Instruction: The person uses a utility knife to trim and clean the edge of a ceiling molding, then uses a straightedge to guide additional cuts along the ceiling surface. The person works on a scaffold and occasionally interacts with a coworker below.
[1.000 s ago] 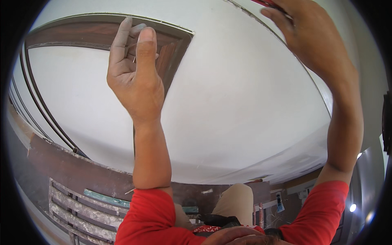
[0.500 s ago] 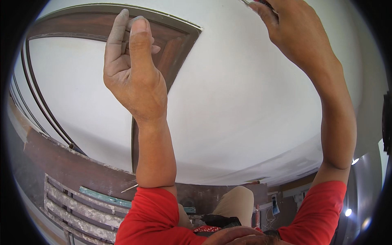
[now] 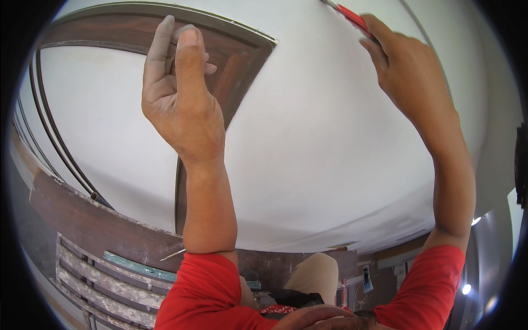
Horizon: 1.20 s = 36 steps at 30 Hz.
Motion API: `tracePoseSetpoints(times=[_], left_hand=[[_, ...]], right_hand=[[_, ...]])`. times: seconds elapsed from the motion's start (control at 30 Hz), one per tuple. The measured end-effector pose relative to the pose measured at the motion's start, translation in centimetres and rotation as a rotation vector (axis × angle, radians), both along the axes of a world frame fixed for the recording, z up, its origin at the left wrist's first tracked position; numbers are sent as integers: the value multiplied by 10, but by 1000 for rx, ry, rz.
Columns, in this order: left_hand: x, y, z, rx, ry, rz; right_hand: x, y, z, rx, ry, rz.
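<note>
My left hand [image 3: 184, 99] is raised in front of a dark brown wooden frame [image 3: 247, 63], its dusty fingers loosely curved and slightly apart, with nothing visible in it. Whether its fingertips touch the frame, I cannot tell. My right hand [image 3: 410, 74] is closed on a red-handled tool [image 3: 352, 17] with a thin metal tip, held up against the white surface [image 3: 308, 137] right of the frame. The tip lies at the top edge of the view, and whether it touches the surface is unclear.
Below are a dark brown board [image 3: 82, 214], paint-spattered wooden slats [image 3: 104, 283] and a turquoise strip [image 3: 132, 264]. My bent knee [image 3: 311, 275] shows at the bottom middle. Small lights [image 3: 466, 288] and greyish clutter appear at the lower right. Dark rods [image 3: 60, 143] curve along the left.
My right hand shifted up and left, then came down lower, showing more of the red handle. My left hand rose slightly, then stayed nearly in place.
</note>
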State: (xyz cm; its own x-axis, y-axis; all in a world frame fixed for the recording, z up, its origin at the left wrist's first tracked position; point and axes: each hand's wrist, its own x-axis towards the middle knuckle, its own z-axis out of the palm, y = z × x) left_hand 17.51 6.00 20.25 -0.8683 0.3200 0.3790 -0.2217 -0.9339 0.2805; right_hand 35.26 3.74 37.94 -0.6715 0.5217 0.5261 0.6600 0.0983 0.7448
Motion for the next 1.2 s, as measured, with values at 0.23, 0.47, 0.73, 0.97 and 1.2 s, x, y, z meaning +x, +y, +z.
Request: tracePoseSetpoints(times=[0.23,0.47,0.73,0.97,1.2], left_hand=[[-20,-4,-1,-34,-53,4],[-31,-6,-3,8,-93,27],[-41,-2,-11,-47,-104,112],[-26,7,-12,-44,-91,75],[-41,4,-14,-8,-89,98]], right_hand=[[-6,-13,2,-64,68,67],[-46,16,-2,-51,93,133],[-37,-3,-4,-50,48,-30],[9,-6,-4,25,-51,-93],[24,-22,0,-1,-61,-209]])
